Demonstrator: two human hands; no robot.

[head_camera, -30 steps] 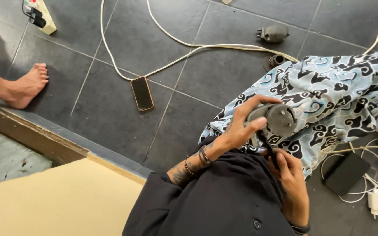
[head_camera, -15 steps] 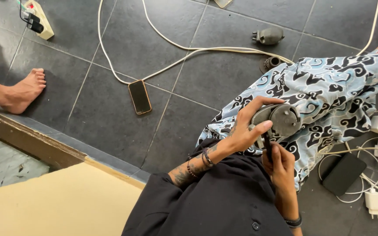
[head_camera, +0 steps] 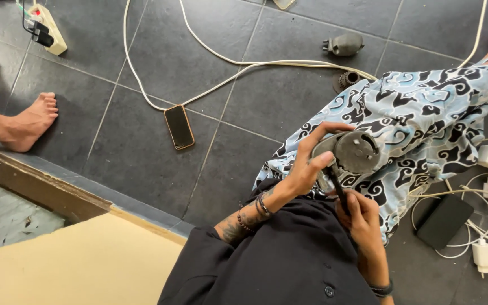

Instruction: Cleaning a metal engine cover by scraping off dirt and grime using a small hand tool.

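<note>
Dark grey floor tiles [head_camera: 142, 158] fill most of the frame, with pale grout lines running across them. At right of centre, the person sits on this floor in a black shirt [head_camera: 289, 260] and a blue, white and black patterned cloth [head_camera: 425, 118] over the lap.

Over that lap, the left hand [head_camera: 306, 164] curls around a round grey motor housing [head_camera: 351, 152], its grip clenched on the part's side, thumb over the top edge. Just below, the right hand [head_camera: 362, 226] has its grip closed on a slim dark tool [head_camera: 337, 186], whose tip reaches up to the lower edge of the housing. What kind of tool it is cannot be told. Beaded bracelets [head_camera: 258, 206] circle the left wrist.

A phone in an orange case [head_camera: 179, 126] lies face up on the tiles at centre left, touched by a white cable [head_camera: 227, 59] that loops across the upper part of the frame. Near the top, right of centre, sits a grey motor-like part [head_camera: 344, 43], and just below it a small dark ribbed piece [head_camera: 347, 79]. In the upper left corner lies a cream power strip [head_camera: 49, 29] with a black plug in it. Another person's bare foot [head_camera: 26, 121] rests on the tiles at the left edge.

At lower right, a flat black device [head_camera: 443, 221] lies among thin white wires, beside white chargers [head_camera: 484, 257]. A wooden sill [head_camera: 35, 189] and a yellow surface [head_camera: 69, 265] take up the lower left.
</note>
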